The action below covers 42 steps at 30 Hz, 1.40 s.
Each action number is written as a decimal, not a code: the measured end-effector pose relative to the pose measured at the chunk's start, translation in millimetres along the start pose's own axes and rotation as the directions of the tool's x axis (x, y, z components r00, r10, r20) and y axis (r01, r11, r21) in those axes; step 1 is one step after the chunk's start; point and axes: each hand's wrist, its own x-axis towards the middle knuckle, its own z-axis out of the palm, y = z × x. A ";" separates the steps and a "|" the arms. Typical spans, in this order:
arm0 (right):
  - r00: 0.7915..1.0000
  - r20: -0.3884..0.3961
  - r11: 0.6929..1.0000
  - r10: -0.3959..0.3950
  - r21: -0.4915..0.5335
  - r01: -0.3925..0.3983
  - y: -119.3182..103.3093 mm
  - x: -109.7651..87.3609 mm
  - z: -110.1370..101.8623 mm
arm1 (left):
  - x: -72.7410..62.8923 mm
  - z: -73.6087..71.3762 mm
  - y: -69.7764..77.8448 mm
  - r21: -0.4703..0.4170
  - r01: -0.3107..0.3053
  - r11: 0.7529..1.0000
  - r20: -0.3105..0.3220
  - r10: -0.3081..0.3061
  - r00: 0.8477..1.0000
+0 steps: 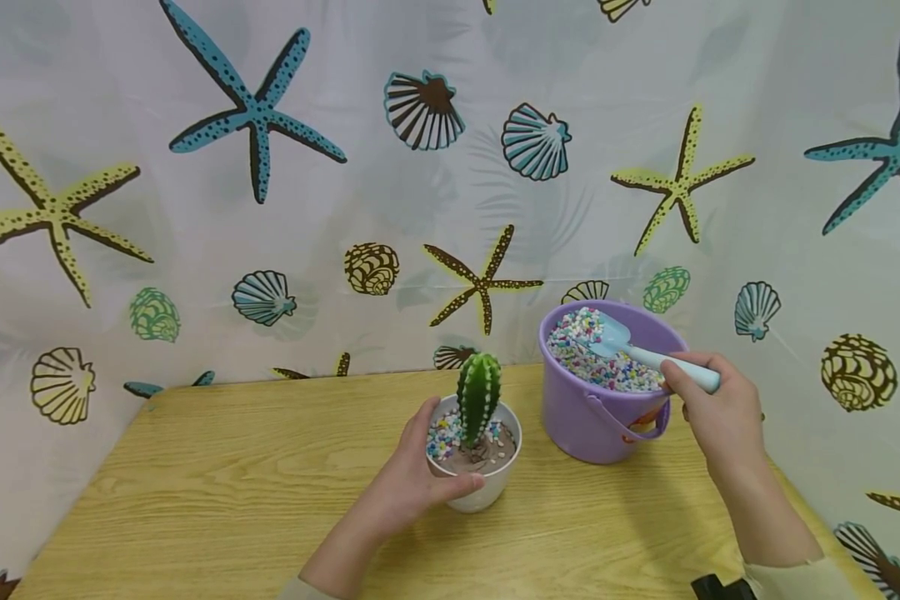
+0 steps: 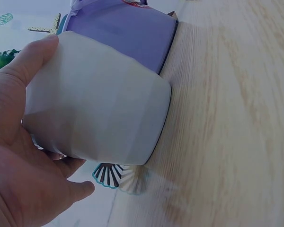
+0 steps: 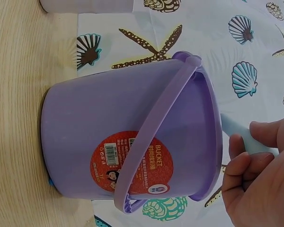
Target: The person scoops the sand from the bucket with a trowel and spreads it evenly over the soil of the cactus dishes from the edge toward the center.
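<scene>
A white pot [image 1: 477,498] stands on the table, and in it grows a green cactus [image 1: 479,398] in brown soil. Colourful pebbles [image 1: 444,437] cover the soil mainly on its left side. My left hand [image 1: 422,475] grips the pot's rim from the left, thumb across the front; the left wrist view shows the pot's side [image 2: 99,99] within the grasp. My right hand [image 1: 722,406] holds a light blue shovel [image 1: 671,360] by its handle. The shovel's scoop carries pebbles and lies over the pebble heap inside a purple bucket [image 1: 581,421].
The bucket, its handle [image 3: 156,127] hanging down over a red label [image 3: 149,163], stands right of the pot, near the back of the wooden table [image 1: 232,483]. Behind and beside the table hangs a curtain [image 1: 330,192] printed with starfish and shells.
</scene>
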 end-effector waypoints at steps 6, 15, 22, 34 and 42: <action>1.000 0.003 1.000 -0.007 -0.011 0.007 -1.6 -3.6 -2.3 | -0.5 0.4 1.9 -0.005 -0.007 1.000 -0.001 0.007 1.000; 0.999 0.018 1.000 -0.029 0.000 0.029 -4.7 -9.8 -3.1 | -1.2 1.6 2.9 -0.014 0.005 1.000 -0.016 -0.006 1.000; 0.998 0.033 0.998 -0.057 -0.026 0.058 -8.6 -18.7 -2.8 | -0.1 1.6 1.0 -0.014 0.001 1.000 -0.032 -0.001 0.999; 0.995 0.076 0.997 -0.071 -0.025 0.073 -9.6 -26.8 -0.8 | 1.7 -1.2 2.0 -0.017 0.048 0.999 -0.059 -0.049 0.997; 0.991 0.104 0.996 -0.084 -0.034 0.087 -10.9 -33.7 4.3 | 1.1 -4.5 2.2 -0.005 0.022 1.000 -0.069 -0.023 0.997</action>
